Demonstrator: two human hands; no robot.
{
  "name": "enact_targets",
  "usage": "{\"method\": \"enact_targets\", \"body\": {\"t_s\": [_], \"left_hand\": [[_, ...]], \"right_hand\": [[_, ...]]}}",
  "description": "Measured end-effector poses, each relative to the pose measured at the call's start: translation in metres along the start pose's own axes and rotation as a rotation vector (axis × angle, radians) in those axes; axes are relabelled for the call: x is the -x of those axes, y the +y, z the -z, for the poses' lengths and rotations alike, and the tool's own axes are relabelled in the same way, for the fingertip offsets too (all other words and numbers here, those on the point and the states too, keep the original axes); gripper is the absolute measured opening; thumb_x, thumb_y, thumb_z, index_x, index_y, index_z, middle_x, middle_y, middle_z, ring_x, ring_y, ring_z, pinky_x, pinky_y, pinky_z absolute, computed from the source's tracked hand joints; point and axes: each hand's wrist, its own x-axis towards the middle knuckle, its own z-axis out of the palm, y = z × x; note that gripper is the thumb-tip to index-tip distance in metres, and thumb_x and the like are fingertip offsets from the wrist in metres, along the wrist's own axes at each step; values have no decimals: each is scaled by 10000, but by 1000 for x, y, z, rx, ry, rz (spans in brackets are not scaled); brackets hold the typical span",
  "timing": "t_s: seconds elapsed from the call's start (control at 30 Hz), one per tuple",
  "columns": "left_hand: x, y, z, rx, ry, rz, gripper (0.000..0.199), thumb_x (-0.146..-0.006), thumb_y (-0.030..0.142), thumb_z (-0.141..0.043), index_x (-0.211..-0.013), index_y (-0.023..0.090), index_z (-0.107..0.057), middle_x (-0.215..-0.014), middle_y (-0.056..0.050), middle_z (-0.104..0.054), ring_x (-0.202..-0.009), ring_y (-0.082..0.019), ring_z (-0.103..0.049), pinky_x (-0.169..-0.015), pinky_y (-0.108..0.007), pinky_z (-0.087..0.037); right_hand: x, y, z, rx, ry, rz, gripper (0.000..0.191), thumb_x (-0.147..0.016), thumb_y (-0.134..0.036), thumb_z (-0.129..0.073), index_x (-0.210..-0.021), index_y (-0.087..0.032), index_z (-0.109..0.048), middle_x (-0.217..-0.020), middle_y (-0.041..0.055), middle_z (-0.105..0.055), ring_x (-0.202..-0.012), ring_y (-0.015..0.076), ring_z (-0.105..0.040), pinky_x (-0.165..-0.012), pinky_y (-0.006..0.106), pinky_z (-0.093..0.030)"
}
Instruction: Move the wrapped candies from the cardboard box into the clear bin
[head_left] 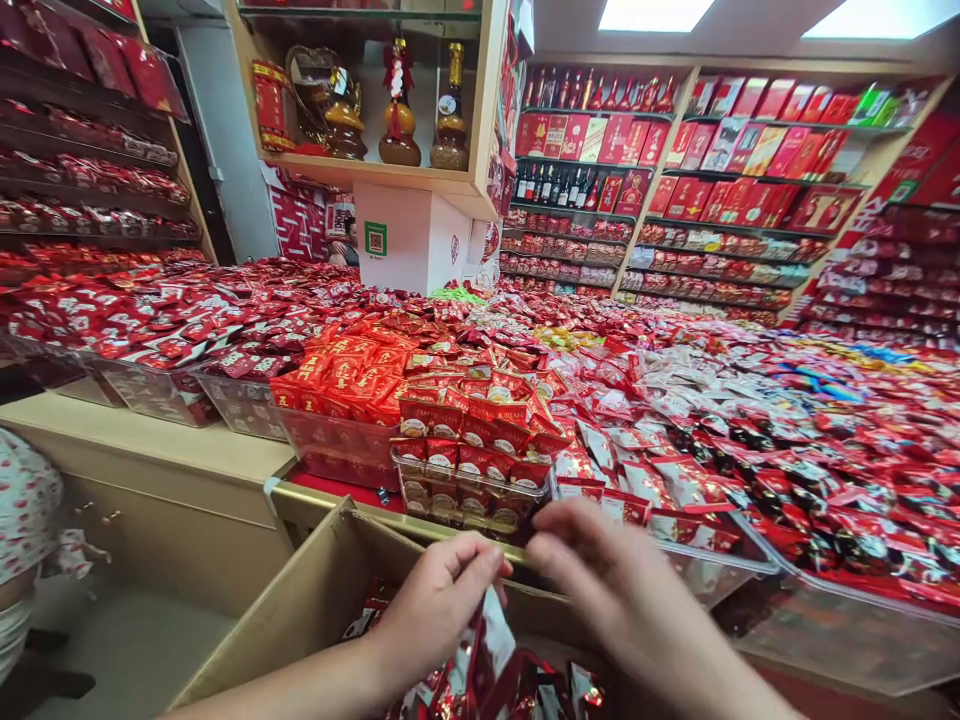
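Note:
My left hand [442,590] is above an open cardboard box [300,590], its thumb and fingers closed in a pinch on a red-and-white candy packet [496,632]. Only part of that packet shows below the fingers. Level with it on the right, my right hand [622,570] has its fingers bent and the thumb apart, and I see nothing in it. Its fingertips come near a clear bin of red durian candy packets [472,465], whose front right corner they partly cover. Deeper in the box lie more shiny red packets [551,695], partly hidden by my forearms.
Clear bins heaped with wrapped sweets [720,430] fill the counter, including orange-red packets [349,375]. A white pillar [394,235] carries a shelf of bottles [397,110]. Stocked shelves [660,170] line the back. A person in patterned clothing [26,510] is at the left edge.

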Motion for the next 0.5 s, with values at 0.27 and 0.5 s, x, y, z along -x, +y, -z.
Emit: {"method": "enact_targets", "body": {"t_s": [0.27,0.5], "left_hand": [[0,0,1,256,95,45,237,-792,389,-502,-776,153,-506,-628,47,-475,-513,-69,-402,-482,-173,-359],[4,-2,11,190,-186,115,366,-778,460,-504,-847,113,-599,-601,4,-589,-450,-84,-513,-429,-175,-354]], "right_hand": [[13,26,-44,-598,-194,-256,245,-738,-332,-602,-890,-171,-497,-649,-44,-513,-586,80,-463,-542,201,-365],[13,32,-31,-672,-32,-246,214,-736,-328,-617,-848,-176,-515,-731,-12,-571,-672,92,-521,-618,208,-417]]}}
